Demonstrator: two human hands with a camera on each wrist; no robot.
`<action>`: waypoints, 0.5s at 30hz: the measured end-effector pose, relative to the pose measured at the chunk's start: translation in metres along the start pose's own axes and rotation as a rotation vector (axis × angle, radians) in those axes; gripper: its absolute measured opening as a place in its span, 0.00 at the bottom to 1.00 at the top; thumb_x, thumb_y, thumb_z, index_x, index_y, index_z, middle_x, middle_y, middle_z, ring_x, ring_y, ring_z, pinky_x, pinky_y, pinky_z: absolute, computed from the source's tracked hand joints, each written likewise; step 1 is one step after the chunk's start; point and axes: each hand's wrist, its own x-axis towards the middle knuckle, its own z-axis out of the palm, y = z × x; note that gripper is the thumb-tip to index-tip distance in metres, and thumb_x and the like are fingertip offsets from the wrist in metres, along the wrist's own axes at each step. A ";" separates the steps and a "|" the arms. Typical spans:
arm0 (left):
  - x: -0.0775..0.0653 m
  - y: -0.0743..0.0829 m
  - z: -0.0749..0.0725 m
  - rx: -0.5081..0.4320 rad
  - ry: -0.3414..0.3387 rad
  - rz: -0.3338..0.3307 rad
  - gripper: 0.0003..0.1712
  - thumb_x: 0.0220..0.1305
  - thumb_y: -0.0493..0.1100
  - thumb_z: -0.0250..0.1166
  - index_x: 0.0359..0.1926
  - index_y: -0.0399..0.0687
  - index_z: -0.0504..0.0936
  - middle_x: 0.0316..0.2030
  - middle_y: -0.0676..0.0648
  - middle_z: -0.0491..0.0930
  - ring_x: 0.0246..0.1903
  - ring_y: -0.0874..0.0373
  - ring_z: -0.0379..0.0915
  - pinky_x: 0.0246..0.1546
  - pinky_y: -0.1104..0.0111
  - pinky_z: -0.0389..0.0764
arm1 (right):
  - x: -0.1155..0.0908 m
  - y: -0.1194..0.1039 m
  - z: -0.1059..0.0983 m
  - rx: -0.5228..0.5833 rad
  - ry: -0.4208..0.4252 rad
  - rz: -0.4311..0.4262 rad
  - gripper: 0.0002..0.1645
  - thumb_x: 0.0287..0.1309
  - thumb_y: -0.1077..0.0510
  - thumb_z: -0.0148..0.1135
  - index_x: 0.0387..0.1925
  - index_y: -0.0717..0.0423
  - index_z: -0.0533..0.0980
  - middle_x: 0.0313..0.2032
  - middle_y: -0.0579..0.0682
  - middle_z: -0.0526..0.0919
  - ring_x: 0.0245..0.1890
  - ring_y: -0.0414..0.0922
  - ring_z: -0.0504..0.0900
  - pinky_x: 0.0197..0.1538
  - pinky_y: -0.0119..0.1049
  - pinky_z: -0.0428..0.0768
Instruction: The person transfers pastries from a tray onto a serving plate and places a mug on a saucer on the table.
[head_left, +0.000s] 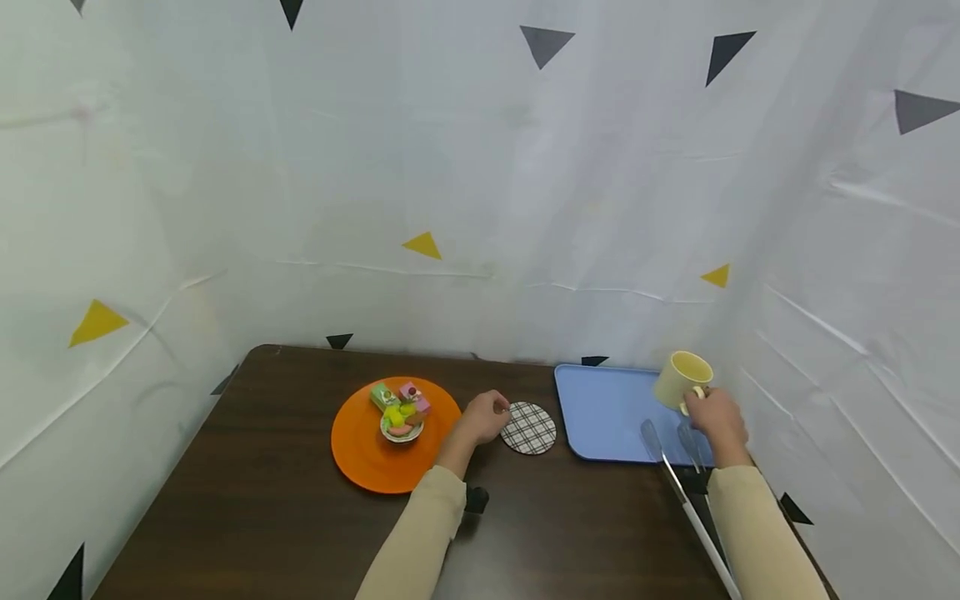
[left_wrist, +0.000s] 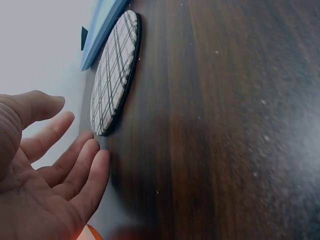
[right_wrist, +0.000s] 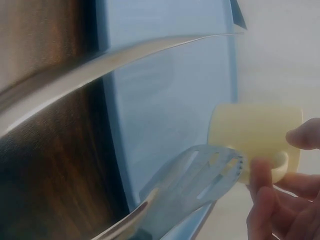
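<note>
A pale yellow mug (head_left: 678,379) is held by its handle in my right hand (head_left: 720,421), over the right end of the blue tray (head_left: 607,408). In the right wrist view the mug (right_wrist: 250,132) shows its side, with fingers at the handle. My left hand (head_left: 483,417) is beside the round plaid coaster (head_left: 529,428). Seen in the left wrist view, the left hand (left_wrist: 55,175) has loosely bent, spread fingers with nothing between them, close to the near edge of the coaster (left_wrist: 116,75). Whether a fingertip touches it, I cannot tell.
Metal tongs (head_left: 693,521), one arm smooth and one slotted, reach over the tray's near edge beside the right arm. On the left, an orange plate (head_left: 360,454) bears a small bowl (head_left: 401,433) of toy-like food and cake pieces. White curtains (head_left: 480,167) surround the dark table (head_left: 262,467).
</note>
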 end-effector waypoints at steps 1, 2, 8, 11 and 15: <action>0.001 0.001 0.001 -0.002 -0.002 -0.002 0.16 0.79 0.43 0.60 0.61 0.41 0.80 0.57 0.40 0.81 0.52 0.47 0.77 0.61 0.52 0.83 | 0.001 0.000 0.000 0.001 0.004 -0.002 0.29 0.73 0.44 0.46 0.51 0.68 0.75 0.35 0.62 0.85 0.31 0.53 0.79 0.31 0.46 0.73; 0.002 0.002 0.001 0.003 -0.001 -0.009 0.17 0.79 0.43 0.61 0.61 0.41 0.80 0.56 0.40 0.81 0.52 0.47 0.77 0.61 0.52 0.83 | 0.001 0.000 0.000 0.005 0.006 0.000 0.29 0.73 0.44 0.46 0.51 0.68 0.75 0.35 0.61 0.86 0.31 0.53 0.80 0.30 0.46 0.73; 0.006 0.005 0.007 0.012 0.102 -0.103 0.16 0.79 0.43 0.63 0.60 0.38 0.79 0.57 0.38 0.81 0.52 0.44 0.79 0.58 0.48 0.83 | 0.007 0.003 0.003 0.074 0.021 -0.005 0.31 0.75 0.45 0.43 0.49 0.71 0.77 0.34 0.63 0.85 0.32 0.53 0.79 0.30 0.43 0.72; 0.008 0.006 0.011 0.063 0.129 -0.147 0.17 0.80 0.44 0.62 0.60 0.39 0.79 0.60 0.37 0.80 0.56 0.43 0.79 0.60 0.49 0.83 | 0.012 0.006 0.005 0.127 0.052 -0.032 0.31 0.75 0.48 0.43 0.42 0.73 0.79 0.33 0.62 0.83 0.32 0.53 0.77 0.30 0.41 0.71; 0.011 0.007 0.018 0.134 0.154 -0.163 0.17 0.79 0.46 0.63 0.60 0.41 0.79 0.61 0.39 0.81 0.56 0.44 0.80 0.61 0.51 0.83 | 0.020 0.008 0.005 0.158 0.085 -0.079 0.30 0.72 0.51 0.45 0.30 0.72 0.82 0.27 0.57 0.81 0.28 0.50 0.72 0.29 0.39 0.69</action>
